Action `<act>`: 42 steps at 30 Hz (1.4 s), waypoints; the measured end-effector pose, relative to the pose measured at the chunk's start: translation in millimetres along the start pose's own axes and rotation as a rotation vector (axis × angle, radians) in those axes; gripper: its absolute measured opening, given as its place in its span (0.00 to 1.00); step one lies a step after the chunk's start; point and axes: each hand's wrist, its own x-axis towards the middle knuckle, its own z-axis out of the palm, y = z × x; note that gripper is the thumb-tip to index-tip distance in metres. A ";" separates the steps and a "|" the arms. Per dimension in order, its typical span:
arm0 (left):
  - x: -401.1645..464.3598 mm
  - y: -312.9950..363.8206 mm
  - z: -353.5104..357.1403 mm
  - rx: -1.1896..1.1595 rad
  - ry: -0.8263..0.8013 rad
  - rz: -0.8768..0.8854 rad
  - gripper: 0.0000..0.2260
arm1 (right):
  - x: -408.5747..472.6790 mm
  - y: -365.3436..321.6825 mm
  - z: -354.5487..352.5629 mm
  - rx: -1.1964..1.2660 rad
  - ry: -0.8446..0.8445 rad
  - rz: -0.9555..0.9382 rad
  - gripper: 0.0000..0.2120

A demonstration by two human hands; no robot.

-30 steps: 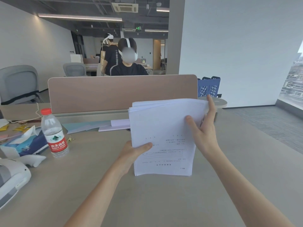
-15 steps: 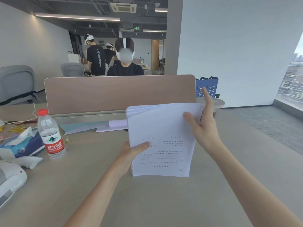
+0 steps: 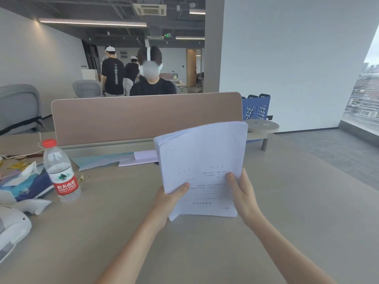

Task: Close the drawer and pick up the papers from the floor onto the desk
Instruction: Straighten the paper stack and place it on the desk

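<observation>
A thick stack of white printed papers point(image 3: 202, 158) stands almost upright, its bottom edge resting on the beige desk point(image 3: 287, 212). My left hand point(image 3: 169, 198) grips the stack's lower left corner, thumb across the front sheet. My right hand point(image 3: 243, 190) holds the lower right edge, thumb on the front and fingers behind. The drawer is out of view, and no floor papers show.
A water bottle with a red label point(image 3: 60, 171) stands at left, beside a tissue pack point(image 3: 24, 183) and a white device point(image 3: 10, 228). Loose sheets point(image 3: 123, 158) lie by the brown divider point(image 3: 143, 117). A person sits behind the divider. A blue rack point(image 3: 256, 108) stands at the right.
My right hand slid down from the stack's upper right corner to its lower right edge. The stack tilted slightly and its top fanned. People in the background walked on.
</observation>
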 end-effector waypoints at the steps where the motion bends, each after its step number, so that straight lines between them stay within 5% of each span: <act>1: -2.4 -5.1 -0.2 -0.002 -0.013 -0.021 0.06 | -5.2 5.4 1.5 -0.022 -0.015 0.026 0.11; 7: 0.4 -4.4 6.5 0.130 -0.023 -0.082 0.05 | -9.1 25.3 -7.6 -0.035 0.017 0.114 0.05; 14: 4.8 2.9 32.7 0.250 -0.226 -0.123 0.12 | -0.7 26.9 -40.7 -0.044 0.122 0.275 0.08; 27: 18.8 -11.1 137.1 0.078 -0.189 -0.201 0.10 | 14.4 36.6 -147.0 0.063 0.211 0.461 0.13; 38: 49.2 -33.5 212.5 0.117 -0.081 -0.156 0.15 | 50.5 61.7 -217.0 -0.020 0.339 0.469 0.15; 42: 70.9 -42.1 237.5 0.228 -0.105 -0.097 0.08 | 75.2 78.9 -241.2 -0.063 0.356 0.484 0.15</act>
